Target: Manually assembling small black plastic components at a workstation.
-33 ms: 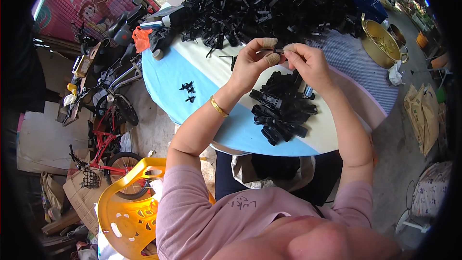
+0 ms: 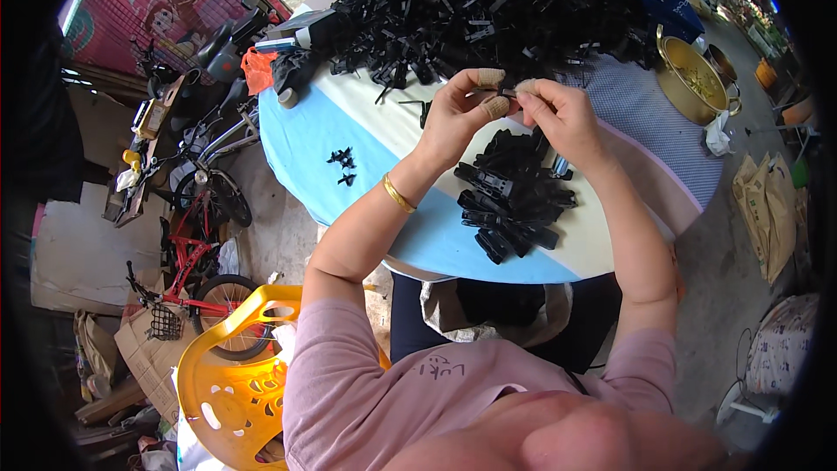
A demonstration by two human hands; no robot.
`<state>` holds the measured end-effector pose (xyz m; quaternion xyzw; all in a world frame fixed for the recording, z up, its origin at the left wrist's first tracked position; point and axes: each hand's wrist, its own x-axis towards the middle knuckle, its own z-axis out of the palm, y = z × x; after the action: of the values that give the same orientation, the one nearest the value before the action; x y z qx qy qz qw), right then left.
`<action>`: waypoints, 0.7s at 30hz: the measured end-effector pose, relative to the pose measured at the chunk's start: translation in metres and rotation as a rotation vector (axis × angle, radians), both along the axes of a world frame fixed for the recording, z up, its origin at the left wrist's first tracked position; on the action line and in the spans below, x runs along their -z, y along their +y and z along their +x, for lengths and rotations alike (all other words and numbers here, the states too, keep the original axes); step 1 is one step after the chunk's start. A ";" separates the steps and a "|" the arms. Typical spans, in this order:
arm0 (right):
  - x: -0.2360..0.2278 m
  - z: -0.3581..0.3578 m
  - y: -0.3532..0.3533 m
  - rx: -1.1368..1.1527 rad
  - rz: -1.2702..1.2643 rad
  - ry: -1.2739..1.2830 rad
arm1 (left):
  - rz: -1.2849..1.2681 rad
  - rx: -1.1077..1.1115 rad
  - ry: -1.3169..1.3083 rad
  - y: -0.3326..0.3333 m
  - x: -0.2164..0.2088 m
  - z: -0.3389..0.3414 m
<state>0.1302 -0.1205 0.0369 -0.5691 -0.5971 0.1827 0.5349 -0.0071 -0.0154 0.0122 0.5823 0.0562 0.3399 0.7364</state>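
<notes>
Over the table, my left hand (image 2: 459, 120) and my right hand (image 2: 562, 118) meet fingertip to fingertip. Between them is a small black plastic piece (image 2: 506, 87), pinched by both hands and mostly covered by the fingers. Tan tape wraps fingertips of the left hand, and a gold bangle (image 2: 398, 193) circles that wrist. Below the hands lies a small heap of black plastic clips (image 2: 510, 196). A large mound of similar black parts (image 2: 488, 13) covers the far side of the table. A few tiny black bits (image 2: 343, 164) rest to the left.
The round table (image 2: 305, 144) has a blue, cream and pink cover. A gold-coloured pot (image 2: 689, 78) and a blue box (image 2: 667, 4) stand at the right. An orange bag (image 2: 257, 70) sits at the left edge. A yellow chair (image 2: 222, 375) and a red bicycle (image 2: 187, 262) are left.
</notes>
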 end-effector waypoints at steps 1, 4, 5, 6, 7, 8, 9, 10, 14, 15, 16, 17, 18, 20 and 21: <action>-0.001 0.000 0.000 -0.002 0.001 0.001 | 0.001 -0.002 0.001 -0.001 -0.001 0.000; -0.001 -0.004 -0.001 0.006 -0.025 -0.026 | 0.103 -0.089 0.027 -0.004 -0.005 -0.001; 0.001 -0.006 0.000 0.012 0.020 -0.044 | 0.101 -0.091 0.026 -0.005 -0.005 -0.002; 0.002 -0.007 0.001 0.016 0.065 -0.064 | 0.125 -0.135 0.024 -0.007 -0.005 -0.003; 0.002 -0.009 0.000 0.014 0.064 -0.065 | 0.148 -0.179 0.021 -0.008 -0.005 -0.003; 0.001 -0.010 -0.001 0.020 0.070 -0.082 | 0.146 -0.181 0.020 -0.009 -0.005 -0.002; 0.001 -0.012 -0.002 0.027 0.075 -0.096 | 0.180 -0.215 -0.039 -0.010 -0.004 -0.002; 0.000 -0.013 -0.001 0.024 0.073 -0.095 | 0.215 -0.248 -0.097 -0.011 -0.005 -0.002; -0.004 -0.011 -0.003 0.004 -0.123 0.076 | 0.490 -0.413 0.017 -0.013 -0.008 -0.001; -0.004 -0.009 -0.002 -0.010 -0.202 0.135 | 0.537 -0.420 0.031 -0.012 -0.010 -0.001; -0.002 -0.008 -0.001 -0.006 -0.205 0.135 | 0.585 -0.426 0.044 -0.011 -0.011 -0.001; 0.003 -0.008 0.002 -0.010 -0.133 0.120 | 0.583 -0.422 0.042 -0.010 -0.011 0.001; 0.004 -0.009 0.004 -0.019 -0.058 0.106 | 0.397 -0.325 0.027 -0.007 -0.012 0.000; 0.000 -0.011 0.001 0.010 0.037 0.076 | 0.123 -0.137 0.000 -0.004 -0.017 -0.005; -0.003 -0.009 -0.001 0.044 0.128 0.043 | 0.123 -0.137 -0.003 -0.002 -0.018 -0.005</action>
<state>0.1208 -0.1218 0.0399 -0.5425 -0.5834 0.1447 0.5868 -0.0124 -0.0179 0.0299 0.6209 0.0737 0.3929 0.6743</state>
